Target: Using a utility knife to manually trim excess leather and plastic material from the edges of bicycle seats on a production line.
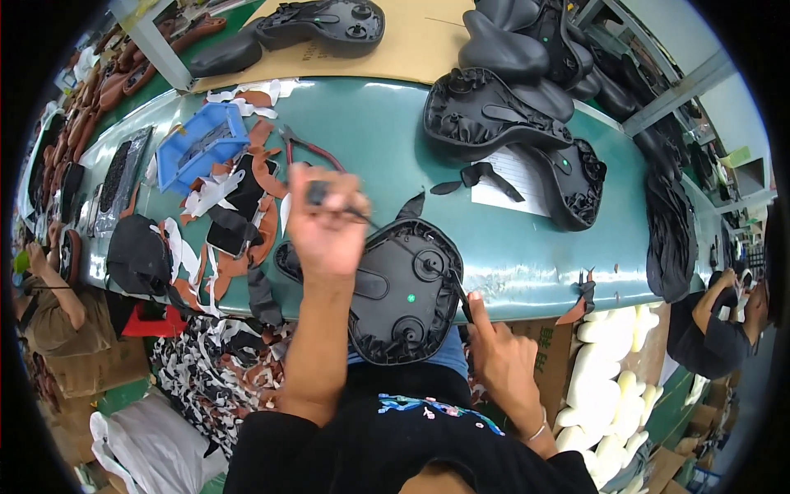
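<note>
The left hand (325,221) is closed around a dark tool (329,194). The right hand (504,350), fingers pressed together, steadies the upturned black saddle (403,288) at its 4 o'clock edge.

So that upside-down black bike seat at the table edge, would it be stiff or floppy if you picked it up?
The bike seat probably feels stiff: its underside looks like a moulded hard shell. It overhangs the table edge, so a push might tip it off. The right hand steadies its rim.
</note>
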### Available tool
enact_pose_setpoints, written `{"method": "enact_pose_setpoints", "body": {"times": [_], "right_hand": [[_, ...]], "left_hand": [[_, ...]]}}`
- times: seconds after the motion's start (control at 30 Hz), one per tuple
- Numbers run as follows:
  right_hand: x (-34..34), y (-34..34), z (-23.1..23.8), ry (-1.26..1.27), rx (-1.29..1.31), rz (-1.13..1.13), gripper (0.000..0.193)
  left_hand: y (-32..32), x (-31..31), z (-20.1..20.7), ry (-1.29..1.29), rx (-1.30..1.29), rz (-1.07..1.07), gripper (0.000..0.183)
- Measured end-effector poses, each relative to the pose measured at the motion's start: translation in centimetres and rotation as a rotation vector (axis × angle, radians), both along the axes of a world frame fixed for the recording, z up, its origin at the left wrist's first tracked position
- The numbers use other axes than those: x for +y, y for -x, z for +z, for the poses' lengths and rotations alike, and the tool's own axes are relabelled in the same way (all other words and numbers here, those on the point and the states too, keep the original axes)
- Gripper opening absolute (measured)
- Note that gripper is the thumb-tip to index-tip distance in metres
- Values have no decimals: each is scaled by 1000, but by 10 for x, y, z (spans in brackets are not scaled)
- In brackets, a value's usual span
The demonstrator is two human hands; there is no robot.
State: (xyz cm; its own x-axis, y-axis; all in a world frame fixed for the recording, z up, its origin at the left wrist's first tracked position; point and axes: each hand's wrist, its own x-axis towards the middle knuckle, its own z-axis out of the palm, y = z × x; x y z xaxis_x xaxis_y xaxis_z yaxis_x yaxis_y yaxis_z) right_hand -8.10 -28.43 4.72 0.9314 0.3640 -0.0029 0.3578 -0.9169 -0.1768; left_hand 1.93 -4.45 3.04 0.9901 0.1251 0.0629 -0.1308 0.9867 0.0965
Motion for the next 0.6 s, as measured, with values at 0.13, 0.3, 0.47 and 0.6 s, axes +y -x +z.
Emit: {"method": "enact_pose_setpoints", "body": {"times": [0.13,0.3,0.47,0.6], "right_hand": [[2,-21,11,-5,-24,15,45],[3,-57,17,-13,-80,110,41],[-16,-24,32,123,-100,168,37],[-29,-79,50,159,6,264,40]], "left_hand": [[17,-12,17,-1289,-234,187,24],[-8,-14,3,-2496,-436,683,20],[-23,14,-10,-1642,406,482,30],[5,15,-16,-636,281,-26,55]]}}
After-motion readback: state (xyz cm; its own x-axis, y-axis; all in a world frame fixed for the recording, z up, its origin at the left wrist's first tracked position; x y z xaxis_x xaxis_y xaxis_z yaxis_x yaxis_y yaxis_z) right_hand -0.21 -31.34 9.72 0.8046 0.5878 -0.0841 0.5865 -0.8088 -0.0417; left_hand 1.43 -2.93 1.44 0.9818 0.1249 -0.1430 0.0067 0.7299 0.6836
